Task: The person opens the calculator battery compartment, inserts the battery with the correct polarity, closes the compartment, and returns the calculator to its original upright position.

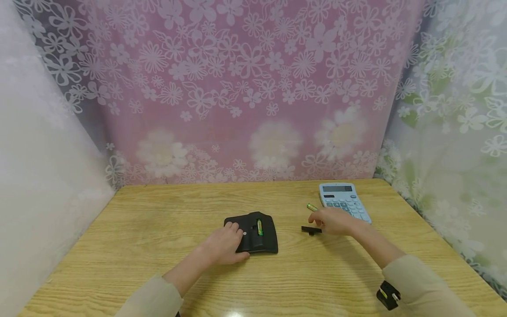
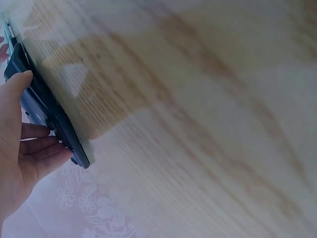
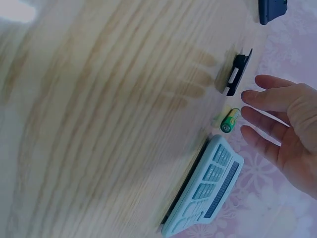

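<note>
A black calculator-like device (image 1: 270,240) lies back side up on the table, a green battery (image 1: 259,227) in its uncovered compartment. My left hand (image 1: 225,247) holds the device's left part, fingers over the back and thumb (image 2: 22,82) at the near edge. My right hand (image 1: 333,220) hovers with loosely bent fingers and nothing between them. Close by these fingers lie a loose green battery (image 3: 230,121) and the small black battery cover (image 3: 238,74). Whether the right fingers touch the battery is hard to tell, but a gap shows in the right wrist view.
A light blue calculator (image 1: 341,196) lies face up just beyond my right hand, partly hidden by it. The wooden table (image 1: 158,211) ends at a floral pink curtain (image 1: 237,110) at the back, with pale curtains on both sides.
</note>
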### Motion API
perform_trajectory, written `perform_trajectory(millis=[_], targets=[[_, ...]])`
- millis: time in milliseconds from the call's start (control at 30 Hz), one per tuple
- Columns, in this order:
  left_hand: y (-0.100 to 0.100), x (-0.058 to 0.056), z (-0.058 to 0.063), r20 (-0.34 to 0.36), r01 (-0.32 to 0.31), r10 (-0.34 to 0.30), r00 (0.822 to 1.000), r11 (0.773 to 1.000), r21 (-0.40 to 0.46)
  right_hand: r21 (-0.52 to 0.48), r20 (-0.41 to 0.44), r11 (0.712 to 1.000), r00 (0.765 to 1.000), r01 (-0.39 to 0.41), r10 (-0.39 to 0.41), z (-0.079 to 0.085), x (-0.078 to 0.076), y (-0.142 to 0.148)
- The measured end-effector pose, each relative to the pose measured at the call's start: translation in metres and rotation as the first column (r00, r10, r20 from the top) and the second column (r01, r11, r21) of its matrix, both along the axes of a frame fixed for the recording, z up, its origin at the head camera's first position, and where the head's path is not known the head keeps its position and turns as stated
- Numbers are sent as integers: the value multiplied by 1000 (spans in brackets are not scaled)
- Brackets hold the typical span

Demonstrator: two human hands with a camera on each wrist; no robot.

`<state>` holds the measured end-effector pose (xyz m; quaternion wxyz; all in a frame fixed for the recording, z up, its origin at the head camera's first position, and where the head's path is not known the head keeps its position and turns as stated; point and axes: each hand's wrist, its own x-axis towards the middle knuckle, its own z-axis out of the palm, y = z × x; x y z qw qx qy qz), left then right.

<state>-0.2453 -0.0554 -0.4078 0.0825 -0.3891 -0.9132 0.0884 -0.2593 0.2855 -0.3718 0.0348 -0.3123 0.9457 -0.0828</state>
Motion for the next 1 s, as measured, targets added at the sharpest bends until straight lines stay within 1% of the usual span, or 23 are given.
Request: perform_trajectory(millis=[267, 433, 633, 833, 1000], targets=[[0, 0, 0, 0, -6, 6, 1000, 1000, -1, 51, 26, 999, 1000, 6, -7, -5, -1, 0], [0, 1, 0, -3, -7, 7, 1000, 1000, 1, 72, 63, 997, 997, 39, -44, -7, -2, -2], [-1, 0, -1, -7, -8, 8, 1000, 1000, -2, 109, 133, 991, 986, 83, -97, -7, -4, -6], [-1, 0, -2, -6, -6, 6, 1000, 1000, -6, 124, 175, 990, 980, 70, -91, -8, -7, -13], [-1, 0, -2, 2, -11, 11, 1000, 1000, -11, 142, 181, 988, 980, 54, -79, -7, -8, -18]])
